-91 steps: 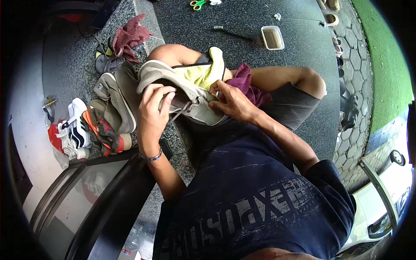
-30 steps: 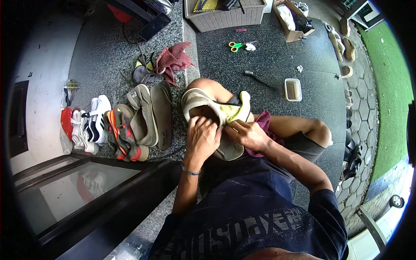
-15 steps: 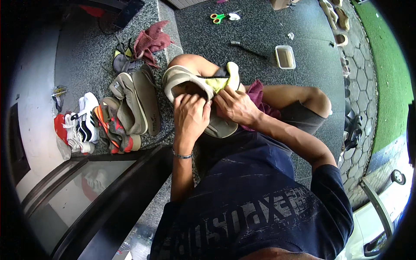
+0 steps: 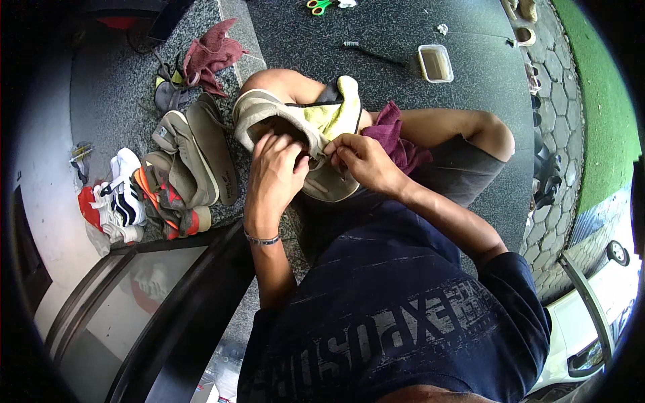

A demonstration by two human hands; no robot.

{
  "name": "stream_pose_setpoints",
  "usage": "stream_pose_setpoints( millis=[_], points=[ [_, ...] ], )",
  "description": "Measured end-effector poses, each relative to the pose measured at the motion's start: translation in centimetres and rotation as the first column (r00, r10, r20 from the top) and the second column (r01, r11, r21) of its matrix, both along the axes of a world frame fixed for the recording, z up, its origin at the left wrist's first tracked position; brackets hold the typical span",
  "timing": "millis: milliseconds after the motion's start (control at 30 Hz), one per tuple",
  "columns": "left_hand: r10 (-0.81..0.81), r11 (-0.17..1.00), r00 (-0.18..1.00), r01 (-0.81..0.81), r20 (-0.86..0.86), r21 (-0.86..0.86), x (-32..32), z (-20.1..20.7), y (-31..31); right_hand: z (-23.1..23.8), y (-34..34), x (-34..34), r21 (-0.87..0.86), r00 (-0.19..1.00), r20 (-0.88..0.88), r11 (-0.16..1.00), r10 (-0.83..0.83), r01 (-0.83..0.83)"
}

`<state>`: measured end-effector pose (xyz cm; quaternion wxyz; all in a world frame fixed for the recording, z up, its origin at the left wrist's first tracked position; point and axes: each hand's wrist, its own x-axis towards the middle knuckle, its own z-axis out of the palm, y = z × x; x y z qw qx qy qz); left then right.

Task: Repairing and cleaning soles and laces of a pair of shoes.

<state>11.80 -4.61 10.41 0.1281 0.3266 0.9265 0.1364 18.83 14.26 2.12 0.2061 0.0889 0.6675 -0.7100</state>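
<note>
An olive-beige shoe rests in my lap, its opening turned upward. Over the near side of that opening lies my left hand, fingers curled in with their tips hidden inside and the thumb by the rim. My right hand pinches the shoe's right edge between thumb and fingers; the exact spot is partly hidden. A yellow-green cloth with dark edging lies against the shoe's far right side. Across my thigh, beside my right hand, sits a maroon cloth.
On the left stand an olive shoe, an insole and several sneakers. Behind them lie a dark red cloth and a grey-yellow piece. Farther off are a brush, a plastic tub and green-handled scissors.
The view has shifted, so the surroundings sit higher and farther left. My left fingers have spread slightly at the opening, and my right hand has drawn into a pinch on the shoe's edge.
</note>
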Motion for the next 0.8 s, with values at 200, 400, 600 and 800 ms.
stream_pose_setpoints(
  millis=[200, 400, 600, 800],
  points=[
    [-0.041, 0.998, 0.999, 0.041, -0.011, -0.051, -0.1, 0.1, 0.3, 1.7, -0.7, 1.2, 0.336, 0.962, -0.274, 0.935, -0.018, 0.113],
    [-0.068, 0.992, 0.994, 0.059, -0.081, -0.11, 0.1, -1.1, 0.2, 0.7, -1.9, 0.8, 0.637, 0.782, -0.587, 0.717, 0.212, 0.284],
    [-0.101, 0.992, 0.973, 0.083, -0.206, -0.092, 0.5, -2.1, -0.1, 0.3, -2.3, 0.3, 0.667, 0.811, -0.543, 0.698, 0.218, 0.259],
    [-0.124, 0.992, 0.974, 0.121, -0.192, -0.031, 0.6, -1.3, 0.7, -0.1, -0.5, -1.2, 0.449, 0.927, -0.345, 0.893, 0.144, 0.028]
  ],
)
